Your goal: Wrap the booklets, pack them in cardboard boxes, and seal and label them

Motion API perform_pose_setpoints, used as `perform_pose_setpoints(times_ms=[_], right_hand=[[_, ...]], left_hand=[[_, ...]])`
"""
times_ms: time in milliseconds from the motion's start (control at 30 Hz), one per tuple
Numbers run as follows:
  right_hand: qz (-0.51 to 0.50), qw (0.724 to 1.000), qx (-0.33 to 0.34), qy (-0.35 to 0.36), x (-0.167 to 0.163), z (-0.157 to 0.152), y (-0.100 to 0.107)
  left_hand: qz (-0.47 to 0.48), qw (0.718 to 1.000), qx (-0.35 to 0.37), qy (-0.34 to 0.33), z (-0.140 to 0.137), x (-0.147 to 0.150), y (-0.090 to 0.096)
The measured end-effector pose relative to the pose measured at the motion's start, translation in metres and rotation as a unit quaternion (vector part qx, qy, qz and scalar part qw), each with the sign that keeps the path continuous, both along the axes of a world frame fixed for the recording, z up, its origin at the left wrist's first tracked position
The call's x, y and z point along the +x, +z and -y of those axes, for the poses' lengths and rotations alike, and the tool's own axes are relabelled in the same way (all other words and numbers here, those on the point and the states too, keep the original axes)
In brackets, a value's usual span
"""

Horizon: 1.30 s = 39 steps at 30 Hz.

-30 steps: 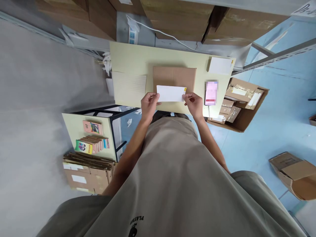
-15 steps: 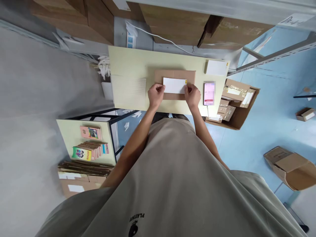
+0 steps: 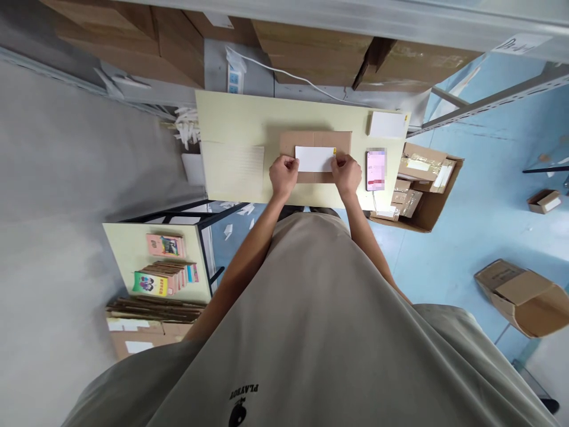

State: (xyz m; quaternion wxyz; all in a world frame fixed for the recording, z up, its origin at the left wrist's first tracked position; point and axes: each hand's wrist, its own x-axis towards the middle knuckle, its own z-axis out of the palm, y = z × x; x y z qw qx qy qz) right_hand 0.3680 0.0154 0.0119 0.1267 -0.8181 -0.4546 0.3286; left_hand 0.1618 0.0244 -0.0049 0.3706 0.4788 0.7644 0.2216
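A white shipping label (image 3: 315,159) with a small yellow mark at its right end lies over a brown cardboard box (image 3: 320,138) on the pale yellow table. My left hand (image 3: 284,175) pinches the label's left end between thumb and fingers. At the other end, my right hand (image 3: 347,175) pinches the label's right edge near the yellow mark. Whether the label's underside touches the box all over, I cannot tell. To the right of my right hand lies a phone (image 3: 376,170) with a pink screen and a cable plugged in.
A stack of white labels (image 3: 387,124) sits at the table's back right corner. Thin lined sheets (image 3: 240,170) lie on the left. An open carton (image 3: 438,204) of small parcels stands beside the table. Books (image 3: 165,245) rest on a side table. Large boxes (image 3: 315,53) line the shelf behind.
The view has shifted slightly. Both hands keep their pinch at the label's ends, and the label has barely moved against the box.
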Motion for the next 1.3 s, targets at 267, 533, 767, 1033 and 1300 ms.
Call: perform_pose_setpoints(times_ms=[267,533,767,1033,1300], right_hand=[[-0.012,0.997,-0.041,0.057,0.005,0.005,0.01],[0.0,0.997,0.003,0.071,-0.015,-0.035,-0.005],[-0.015,0.982,-0.068,0.177,-0.039,-0.022,0.002],[-0.022,0.988,-0.01,0.154,-0.064,-0.044,-0.003],[-0.036,0.977,-0.057,0.201,-0.062,-0.027,0.009]], left_hand=[[0.001,1.0,-0.001,-0.002,0.0,0.001,0.002],[-0.003,1.0,0.005,0.003,0.001,0.003,-0.002],[-0.004,1.0,0.006,0.006,0.003,0.006,0.001],[0.006,1.0,0.007,0.003,0.003,0.006,0.003],[-0.016,1.0,0.016,-0.018,0.006,0.007,0.005]])
